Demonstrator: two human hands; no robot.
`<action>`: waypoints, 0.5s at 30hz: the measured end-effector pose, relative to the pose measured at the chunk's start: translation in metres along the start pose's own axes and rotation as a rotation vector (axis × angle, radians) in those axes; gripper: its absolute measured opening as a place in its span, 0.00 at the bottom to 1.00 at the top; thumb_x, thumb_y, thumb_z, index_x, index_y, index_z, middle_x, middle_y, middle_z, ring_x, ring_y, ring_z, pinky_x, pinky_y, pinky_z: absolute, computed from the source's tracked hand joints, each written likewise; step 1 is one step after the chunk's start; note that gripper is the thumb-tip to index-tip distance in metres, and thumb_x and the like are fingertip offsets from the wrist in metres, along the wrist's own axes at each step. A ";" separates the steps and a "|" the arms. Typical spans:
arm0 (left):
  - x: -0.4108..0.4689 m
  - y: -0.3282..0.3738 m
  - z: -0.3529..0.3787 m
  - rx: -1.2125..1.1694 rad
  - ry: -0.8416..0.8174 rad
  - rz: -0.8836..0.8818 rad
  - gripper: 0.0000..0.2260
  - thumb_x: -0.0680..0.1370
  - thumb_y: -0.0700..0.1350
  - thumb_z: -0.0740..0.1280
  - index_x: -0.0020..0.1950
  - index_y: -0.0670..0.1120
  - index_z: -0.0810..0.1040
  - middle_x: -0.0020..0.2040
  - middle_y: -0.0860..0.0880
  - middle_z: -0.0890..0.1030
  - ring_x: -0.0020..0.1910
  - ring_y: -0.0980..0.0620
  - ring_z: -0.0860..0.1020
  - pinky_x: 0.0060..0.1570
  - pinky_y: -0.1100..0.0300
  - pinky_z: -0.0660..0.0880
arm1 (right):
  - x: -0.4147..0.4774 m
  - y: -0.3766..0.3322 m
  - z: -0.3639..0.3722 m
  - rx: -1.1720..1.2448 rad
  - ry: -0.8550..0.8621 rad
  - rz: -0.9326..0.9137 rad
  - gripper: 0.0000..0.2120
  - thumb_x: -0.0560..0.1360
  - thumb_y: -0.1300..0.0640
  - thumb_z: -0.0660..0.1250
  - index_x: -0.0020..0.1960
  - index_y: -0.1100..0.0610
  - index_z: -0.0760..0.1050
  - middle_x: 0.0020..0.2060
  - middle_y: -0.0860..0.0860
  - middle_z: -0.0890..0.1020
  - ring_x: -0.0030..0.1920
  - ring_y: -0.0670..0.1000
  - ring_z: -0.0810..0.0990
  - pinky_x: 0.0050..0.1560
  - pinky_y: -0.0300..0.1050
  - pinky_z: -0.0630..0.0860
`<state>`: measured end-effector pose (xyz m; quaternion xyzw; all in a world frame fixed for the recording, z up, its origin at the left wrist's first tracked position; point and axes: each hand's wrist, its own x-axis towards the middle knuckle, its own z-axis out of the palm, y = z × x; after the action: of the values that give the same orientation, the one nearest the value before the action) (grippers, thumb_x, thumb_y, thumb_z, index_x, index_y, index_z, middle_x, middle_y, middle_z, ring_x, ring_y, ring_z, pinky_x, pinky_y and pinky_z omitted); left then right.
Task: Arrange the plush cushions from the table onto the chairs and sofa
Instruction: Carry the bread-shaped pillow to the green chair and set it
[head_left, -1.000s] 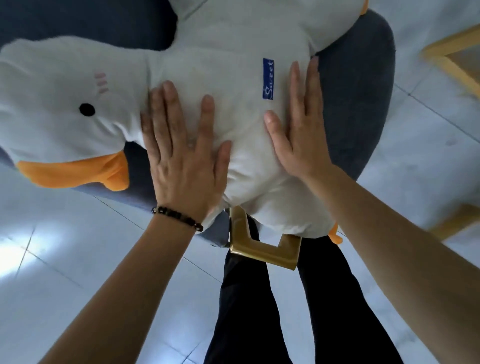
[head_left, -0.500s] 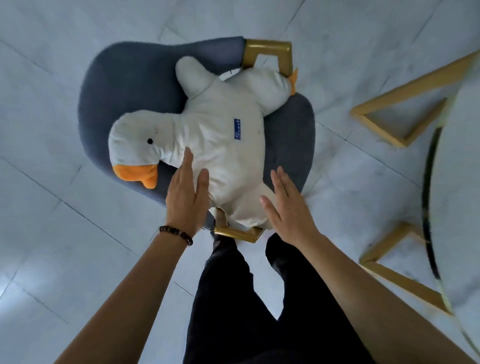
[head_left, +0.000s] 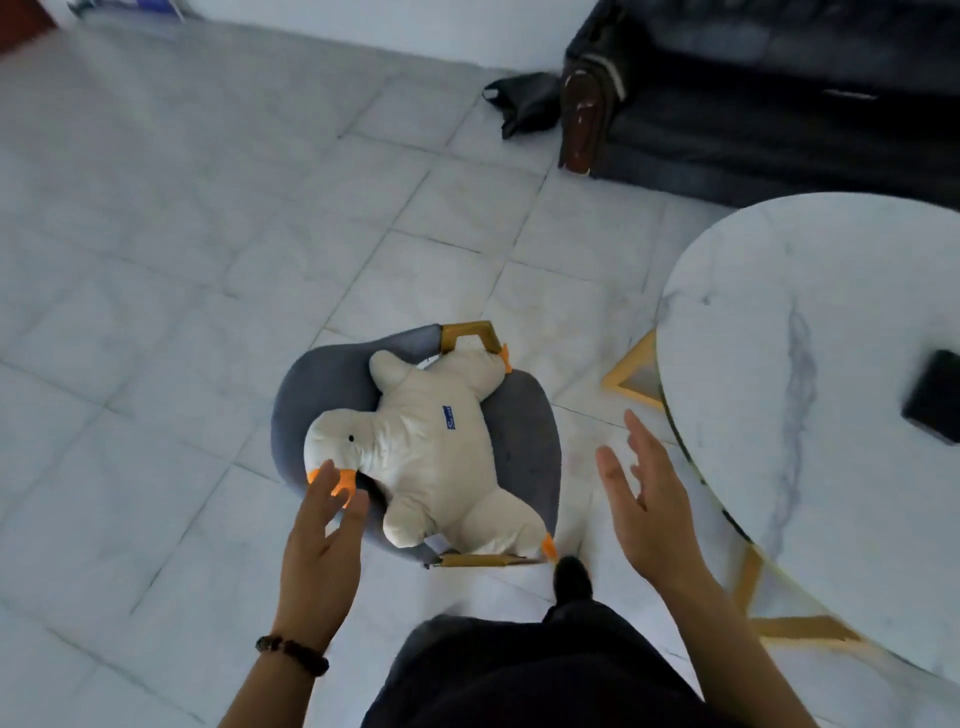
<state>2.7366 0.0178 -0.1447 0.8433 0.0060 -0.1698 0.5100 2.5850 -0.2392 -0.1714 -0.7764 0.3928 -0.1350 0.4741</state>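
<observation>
A white plush duck cushion (head_left: 431, 457) with an orange beak and a small blue label lies flat on the seat of a grey chair (head_left: 524, 441) with gold legs. My left hand (head_left: 322, 551) hovers above the duck's beak, fingers spread, holding nothing. My right hand (head_left: 647, 499) is raised to the right of the chair, open and apart from the cushion. A white marble round table (head_left: 810, 415) stands at the right. A dark sofa (head_left: 779, 104) sits at the far right.
A black flat object (head_left: 935, 397) lies on the table near its right edge. A black bag (head_left: 524, 101) rests on the floor beside the sofa arm. Gold table legs (head_left: 636, 379) stick out under the table. White tiled floor spreads to the left.
Both hands have lifted off the duck cushion and pulled back. My head has risen and moved away, so the chair looks smaller and the table and sofa have come into view.
</observation>
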 end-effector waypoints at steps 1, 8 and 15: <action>0.005 0.000 -0.013 -0.025 -0.053 0.013 0.21 0.83 0.48 0.65 0.77 0.51 0.70 0.70 0.51 0.77 0.69 0.49 0.75 0.68 0.50 0.71 | -0.015 -0.003 0.002 0.019 0.068 0.043 0.33 0.78 0.36 0.57 0.81 0.46 0.59 0.78 0.48 0.67 0.77 0.49 0.66 0.77 0.56 0.66; 0.023 -0.015 -0.033 -0.060 -0.326 0.058 0.19 0.83 0.46 0.66 0.75 0.53 0.72 0.69 0.56 0.77 0.70 0.52 0.74 0.72 0.43 0.69 | -0.130 0.005 0.013 0.154 0.346 0.246 0.32 0.77 0.41 0.63 0.79 0.40 0.59 0.73 0.44 0.69 0.73 0.45 0.69 0.74 0.50 0.69; -0.062 0.008 0.037 0.058 -0.891 0.259 0.21 0.82 0.42 0.66 0.75 0.48 0.70 0.68 0.53 0.75 0.61 0.59 0.77 0.58 0.58 0.76 | -0.298 0.014 -0.016 0.182 0.808 0.423 0.33 0.78 0.45 0.65 0.81 0.46 0.59 0.73 0.43 0.69 0.72 0.44 0.70 0.72 0.49 0.70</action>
<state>2.6698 -0.0080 -0.1350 0.6959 -0.3236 -0.4504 0.4561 2.3735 -0.0327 -0.1259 -0.5196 0.6821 -0.3611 0.3665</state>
